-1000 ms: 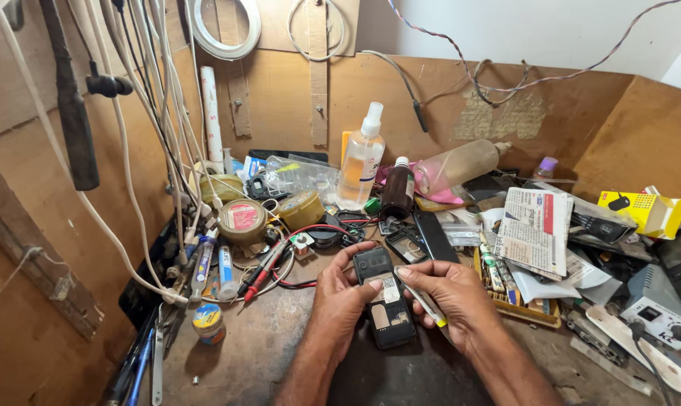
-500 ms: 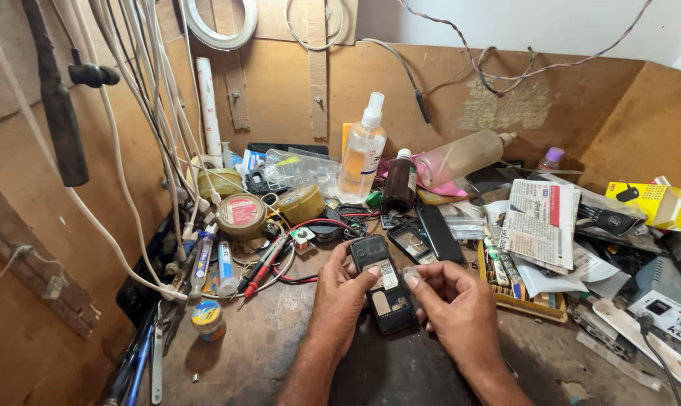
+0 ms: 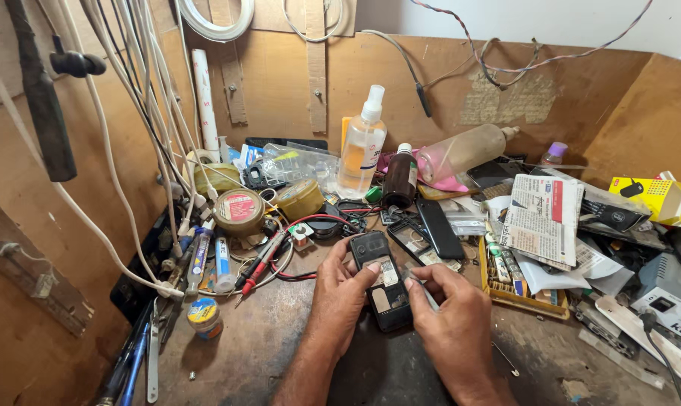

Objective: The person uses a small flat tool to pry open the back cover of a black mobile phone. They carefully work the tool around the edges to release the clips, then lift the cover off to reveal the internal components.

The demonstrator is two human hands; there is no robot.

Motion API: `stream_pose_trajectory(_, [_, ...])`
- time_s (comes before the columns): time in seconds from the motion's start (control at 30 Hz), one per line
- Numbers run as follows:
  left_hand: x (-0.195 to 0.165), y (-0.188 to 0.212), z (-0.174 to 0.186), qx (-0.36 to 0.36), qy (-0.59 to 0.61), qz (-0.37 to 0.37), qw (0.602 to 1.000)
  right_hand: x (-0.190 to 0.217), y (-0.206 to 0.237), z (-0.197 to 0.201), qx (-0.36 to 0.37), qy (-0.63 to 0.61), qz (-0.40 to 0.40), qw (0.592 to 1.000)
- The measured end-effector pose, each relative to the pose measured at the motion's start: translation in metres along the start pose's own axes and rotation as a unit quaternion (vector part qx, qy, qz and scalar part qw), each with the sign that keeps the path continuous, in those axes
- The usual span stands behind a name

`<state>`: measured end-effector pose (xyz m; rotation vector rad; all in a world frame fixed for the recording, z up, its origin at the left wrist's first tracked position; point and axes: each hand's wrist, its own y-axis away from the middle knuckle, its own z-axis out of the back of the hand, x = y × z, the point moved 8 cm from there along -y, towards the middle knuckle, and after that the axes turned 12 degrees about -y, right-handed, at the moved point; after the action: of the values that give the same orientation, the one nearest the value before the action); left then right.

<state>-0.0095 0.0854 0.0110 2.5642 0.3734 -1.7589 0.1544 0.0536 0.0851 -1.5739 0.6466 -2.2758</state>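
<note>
A small black mobile phone [image 3: 380,280] with its back cover off lies face down at the middle of a cluttered wooden bench. My left hand [image 3: 341,295] grips its left side, thumb on the open back. My right hand [image 3: 450,319] holds the phone's right edge and pinches a thin metal tool [image 3: 421,289] against it. The lower end of the phone is hidden between my hands.
Behind the phone lie other black phones [image 3: 438,228] and parts. A clear spray bottle [image 3: 361,146], a brown bottle [image 3: 400,177], a round tin [image 3: 238,211], red multimeter probes [image 3: 261,259] and a folded newspaper [image 3: 542,218] crowd the bench. Cables [image 3: 122,113] hang on the left.
The view has shifted slightly and my hands with the phone have drawn a bit closer together; my right hand has moved up against the phone's right edge.
</note>
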Motion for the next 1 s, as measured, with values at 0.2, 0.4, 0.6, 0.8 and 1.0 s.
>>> stream_pose_trajectory(0.2, [0.0,0.0,0.001,0.002,0.027,-0.024,0.999,0.031,0.006,-0.004,-0.004,0.06,0.134,0.989])
stream_pose_trajectory(0.4, [0.0,0.0,0.002,-0.001,0.03,-0.027,0.999,-0.006,-0.005,-0.007,0.022,-0.044,0.044,0.998])
stream_pose_trajectory(0.6, [0.006,0.0,0.003,-0.017,0.025,0.024,0.999,-0.086,-0.02,-0.021,0.12,-0.3,-0.314,0.893])
stream_pose_trajectory(0.8, [-0.002,0.003,0.001,0.005,0.007,0.013,1.0,-0.089,-0.015,-0.02,0.115,-0.318,-0.351,0.873])
stream_pose_trajectory(1.0, [-0.004,0.003,0.006,-0.03,0.033,0.015,0.999,-0.064,-0.005,-0.01,0.06,-0.253,-0.203,0.944])
